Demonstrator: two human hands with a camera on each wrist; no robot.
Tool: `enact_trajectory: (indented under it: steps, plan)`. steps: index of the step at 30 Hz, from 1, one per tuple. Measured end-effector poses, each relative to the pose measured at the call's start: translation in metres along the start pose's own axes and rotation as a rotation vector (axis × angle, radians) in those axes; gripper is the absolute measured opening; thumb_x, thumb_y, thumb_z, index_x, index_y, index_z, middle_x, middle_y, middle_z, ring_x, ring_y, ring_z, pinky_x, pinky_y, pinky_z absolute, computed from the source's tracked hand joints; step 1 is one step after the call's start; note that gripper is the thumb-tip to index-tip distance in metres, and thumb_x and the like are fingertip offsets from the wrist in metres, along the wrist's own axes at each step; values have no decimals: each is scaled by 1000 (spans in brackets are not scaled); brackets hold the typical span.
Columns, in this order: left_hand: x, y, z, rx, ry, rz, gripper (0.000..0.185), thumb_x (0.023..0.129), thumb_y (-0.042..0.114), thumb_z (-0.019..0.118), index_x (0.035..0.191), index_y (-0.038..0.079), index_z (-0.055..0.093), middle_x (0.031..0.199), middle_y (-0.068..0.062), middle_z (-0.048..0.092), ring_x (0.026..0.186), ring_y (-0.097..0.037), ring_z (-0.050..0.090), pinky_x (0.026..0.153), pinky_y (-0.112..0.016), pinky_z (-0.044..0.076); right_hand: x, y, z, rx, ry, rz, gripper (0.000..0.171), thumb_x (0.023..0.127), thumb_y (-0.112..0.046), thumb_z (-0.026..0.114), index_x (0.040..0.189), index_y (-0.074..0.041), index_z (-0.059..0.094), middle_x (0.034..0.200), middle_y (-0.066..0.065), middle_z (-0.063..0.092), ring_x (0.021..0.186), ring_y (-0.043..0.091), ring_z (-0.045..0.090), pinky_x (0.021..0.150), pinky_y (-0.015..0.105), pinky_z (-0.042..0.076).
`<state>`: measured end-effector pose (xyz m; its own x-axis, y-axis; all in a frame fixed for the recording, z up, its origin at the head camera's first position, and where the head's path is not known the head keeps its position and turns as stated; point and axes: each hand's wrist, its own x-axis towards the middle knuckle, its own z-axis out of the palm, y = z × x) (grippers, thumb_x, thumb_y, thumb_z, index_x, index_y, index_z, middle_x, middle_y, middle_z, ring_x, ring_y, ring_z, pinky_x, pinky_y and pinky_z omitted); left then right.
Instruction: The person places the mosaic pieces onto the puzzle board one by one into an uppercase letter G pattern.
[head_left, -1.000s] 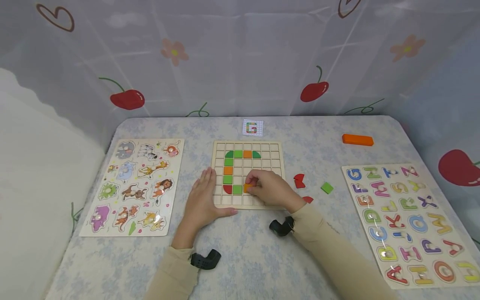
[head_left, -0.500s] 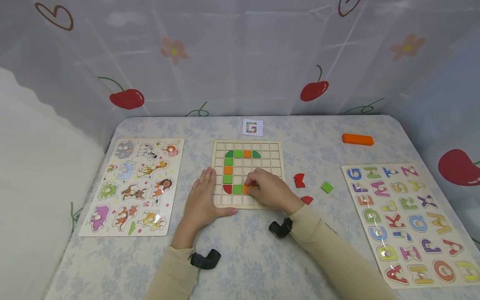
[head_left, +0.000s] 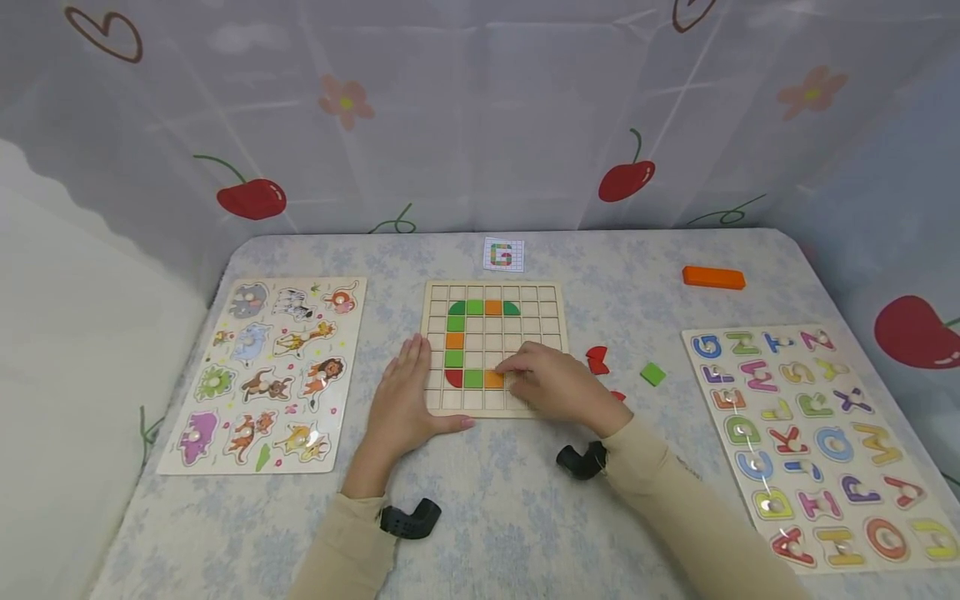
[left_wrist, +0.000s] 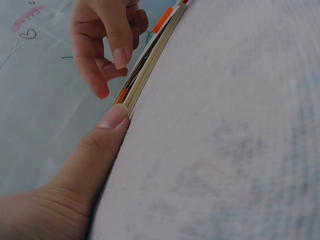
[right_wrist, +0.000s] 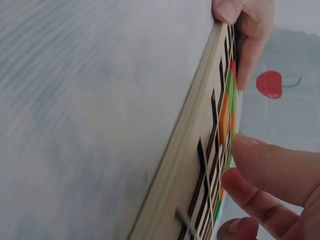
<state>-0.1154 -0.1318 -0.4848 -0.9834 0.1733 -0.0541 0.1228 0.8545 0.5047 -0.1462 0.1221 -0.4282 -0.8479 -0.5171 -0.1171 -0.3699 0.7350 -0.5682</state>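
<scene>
The orange tile (head_left: 492,379) sits in the grid board's (head_left: 551,300) lower row, at 3 o'clock of a green tile (head_left: 473,378). The right hand (head_left: 558,385) rests fingertips on it, fingers loosely bent, pinching nothing. At 9 o'clock, the left hand (head_left: 402,408) lies flat, fingers straight, thumb bracing the board's corner on the counter (head_left: 495,517).

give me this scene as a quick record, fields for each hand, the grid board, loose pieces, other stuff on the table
left hand: lies flat against the left edge of the grid board, thumb on its front edge
right hand: fingertips at the orange square in the bottom row of the pattern
pattern: green, orange and red pieces forming a C-like shape
loose pieces: red pieces and a green square right of the board
also on table: animal puzzle, alphabet puzzle, orange block, pattern card
</scene>
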Motion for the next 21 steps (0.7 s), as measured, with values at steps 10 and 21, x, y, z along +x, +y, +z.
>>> enact_trajectory:
  steps: [10,21]
  plan:
    - [0,0,-1,-6,-7,2,141,60,73,81,159,4,7,168,-8,4,157,-24,3,128,-45,9,-37,51,-37,-90,42,92,25,94,-9,66,118,-14,70,95,0,61,74,13,51,67,28,46]
    - [0,-1,0,-10,-8,6,141,61,73,81,159,4,7,168,-8,3,157,-24,3,128,-45,8,-54,75,-53,-169,-12,115,33,89,-3,70,120,-15,72,97,2,64,79,14,54,69,27,49]
